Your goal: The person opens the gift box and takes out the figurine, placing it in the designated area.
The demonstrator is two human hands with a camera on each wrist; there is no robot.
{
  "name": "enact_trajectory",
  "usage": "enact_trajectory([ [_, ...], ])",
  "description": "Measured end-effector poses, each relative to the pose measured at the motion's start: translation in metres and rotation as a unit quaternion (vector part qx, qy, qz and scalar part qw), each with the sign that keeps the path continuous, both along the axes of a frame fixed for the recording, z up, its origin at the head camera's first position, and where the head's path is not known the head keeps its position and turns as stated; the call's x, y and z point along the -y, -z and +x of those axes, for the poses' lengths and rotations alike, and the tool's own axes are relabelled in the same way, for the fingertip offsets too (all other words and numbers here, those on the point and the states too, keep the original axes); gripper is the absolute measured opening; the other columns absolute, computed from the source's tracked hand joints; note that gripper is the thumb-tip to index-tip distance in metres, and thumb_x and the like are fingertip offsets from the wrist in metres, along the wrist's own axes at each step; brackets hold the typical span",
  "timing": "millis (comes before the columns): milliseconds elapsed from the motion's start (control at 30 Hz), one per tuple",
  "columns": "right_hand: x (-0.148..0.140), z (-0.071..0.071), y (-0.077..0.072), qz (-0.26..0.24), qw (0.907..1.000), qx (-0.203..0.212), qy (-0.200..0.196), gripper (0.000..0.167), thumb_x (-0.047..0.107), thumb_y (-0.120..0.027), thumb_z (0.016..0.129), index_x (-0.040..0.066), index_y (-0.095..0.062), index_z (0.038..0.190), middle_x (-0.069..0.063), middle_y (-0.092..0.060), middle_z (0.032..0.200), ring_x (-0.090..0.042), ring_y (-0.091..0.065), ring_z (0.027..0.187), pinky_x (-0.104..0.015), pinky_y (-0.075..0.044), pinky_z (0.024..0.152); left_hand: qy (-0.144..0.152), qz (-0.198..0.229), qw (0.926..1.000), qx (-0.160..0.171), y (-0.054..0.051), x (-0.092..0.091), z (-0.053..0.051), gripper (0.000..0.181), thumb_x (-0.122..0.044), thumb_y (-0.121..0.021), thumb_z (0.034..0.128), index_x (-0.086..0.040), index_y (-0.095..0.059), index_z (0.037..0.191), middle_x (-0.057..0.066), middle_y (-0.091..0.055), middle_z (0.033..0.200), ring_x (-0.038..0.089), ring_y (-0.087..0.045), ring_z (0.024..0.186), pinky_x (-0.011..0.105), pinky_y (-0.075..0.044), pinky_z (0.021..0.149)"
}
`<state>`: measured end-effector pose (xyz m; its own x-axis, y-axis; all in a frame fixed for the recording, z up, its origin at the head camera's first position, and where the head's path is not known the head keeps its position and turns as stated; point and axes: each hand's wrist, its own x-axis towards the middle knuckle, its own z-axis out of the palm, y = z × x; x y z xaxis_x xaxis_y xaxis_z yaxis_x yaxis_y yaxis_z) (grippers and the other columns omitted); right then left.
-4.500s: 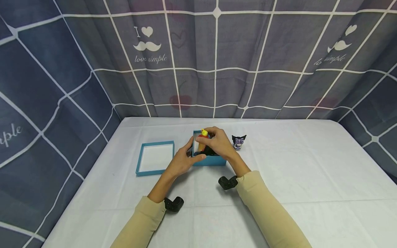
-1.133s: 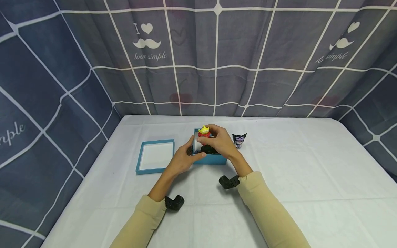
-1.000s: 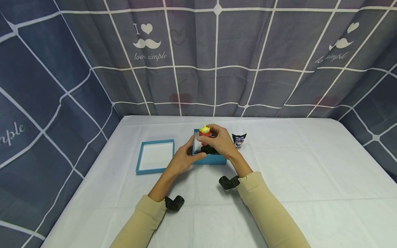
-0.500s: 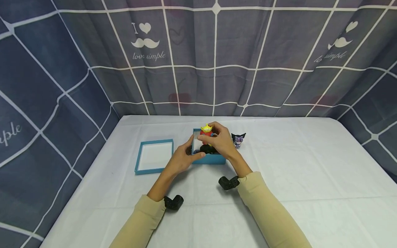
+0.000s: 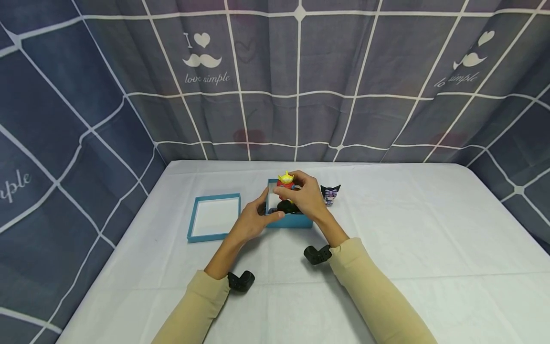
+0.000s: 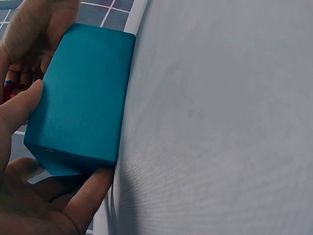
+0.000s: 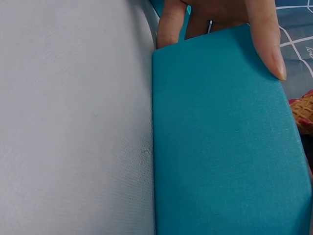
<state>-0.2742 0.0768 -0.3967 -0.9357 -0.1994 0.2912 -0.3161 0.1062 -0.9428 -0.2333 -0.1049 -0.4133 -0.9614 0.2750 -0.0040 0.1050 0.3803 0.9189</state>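
A teal box (image 5: pixel 296 221) stands upright on the table, its top uncovered and dark items (image 5: pixel 287 207) inside. My left hand (image 5: pixel 252 222) grips the box's left end, thumb at the front edge; the left wrist view shows its fingers (image 6: pixel 88 200) round the end of the box (image 6: pixel 78 93). My right hand (image 5: pixel 306 195) holds a figure with a yellow head and red body (image 5: pixel 285 182) between thumb and fingers, over the box opening. In the right wrist view a waffle-patterned part (image 7: pixel 303 113) shows past the box edge. The figure's lower end is partly hidden.
A teal-rimmed lid (image 5: pixel 213 237) with a white inside lies left of the box. A small black-eared figure (image 5: pixel 330 195) stands just right of my right hand. White cloth covers the table (image 5: pixel 412 239); a grey checked curtain (image 5: pixel 266 119) hangs behind.
Since the earliest frame, the red and yellow figure has turned and risen a little, so its head shows more fully. My right hand still holds it; my left hand has stayed at the box.
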Motion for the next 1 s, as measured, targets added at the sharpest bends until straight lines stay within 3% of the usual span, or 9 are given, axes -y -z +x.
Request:
enact_trajectory([
  [233, 0.002, 0.023, -0.031, 0.009, 0.9999, -0.005, 0.004, 0.034, 0.006, -0.076, 0.086, -0.009, -0.064, 0.114, -0.020, -0.066, 0.104, -0.020, -0.061, 0.087, -0.027, -0.053, 0.072, 0.002, 0.002, 1.0000, -0.003, 0.000, -0.001, -0.001, 0.090, -0.031, -0.073, 0.0917, -0.014, -0.015, 0.159, 0.021, -0.035, 0.153, 0.036, -0.037, 0.139, 0.052, -0.037, 0.106],
  [467, -0.001, 0.027, -0.040, 0.017, 0.9998, -0.011, 0.008, 0.033, 0.007, -0.076, 0.087, -0.008, -0.064, 0.114, -0.019, -0.067, 0.102, -0.020, -0.063, 0.077, -0.034, -0.053, 0.065, -0.004, 0.000, 1.0000, 0.004, 0.000, -0.003, 0.000, 0.090, -0.030, -0.073, 0.0918, -0.014, -0.016, 0.159, 0.020, -0.034, 0.154, 0.033, -0.037, 0.139, 0.050, -0.037, 0.106],
  [667, -0.007, 0.029, -0.053, 0.016, 0.9993, -0.030, 0.014, 0.034, 0.006, -0.075, 0.088, -0.008, -0.063, 0.116, -0.018, -0.066, 0.100, -0.029, -0.067, 0.076, -0.027, -0.052, 0.063, -0.013, -0.010, 0.9998, 0.006, -0.001, -0.004, -0.001, 0.090, -0.032, -0.074, 0.0911, -0.017, -0.017, 0.159, 0.018, -0.029, 0.157, 0.035, -0.033, 0.141, 0.052, -0.035, 0.108],
  [900, -0.012, 0.031, -0.059, 0.021, 0.9994, -0.026, 0.011, 0.037, 0.006, -0.075, 0.088, -0.008, -0.061, 0.119, -0.017, -0.064, 0.102, -0.032, -0.068, 0.075, -0.034, -0.055, 0.068, -0.020, -0.015, 0.9996, 0.011, -0.001, -0.003, -0.001, 0.090, -0.033, -0.074, 0.0910, -0.018, -0.018, 0.159, 0.017, -0.024, 0.159, 0.036, -0.029, 0.143, 0.054, -0.032, 0.109],
  [1000, -0.013, 0.032, -0.060, 0.023, 0.9995, -0.022, 0.008, 0.036, 0.006, -0.074, 0.088, -0.008, -0.061, 0.118, -0.017, -0.064, 0.101, -0.031, -0.069, 0.073, -0.029, -0.054, 0.066, -0.020, -0.014, 0.9996, 0.011, 0.001, -0.003, -0.001, 0.089, -0.032, -0.073, 0.0912, -0.017, -0.018, 0.159, 0.017, -0.023, 0.159, 0.037, -0.028, 0.143, 0.054, -0.032, 0.109],
])
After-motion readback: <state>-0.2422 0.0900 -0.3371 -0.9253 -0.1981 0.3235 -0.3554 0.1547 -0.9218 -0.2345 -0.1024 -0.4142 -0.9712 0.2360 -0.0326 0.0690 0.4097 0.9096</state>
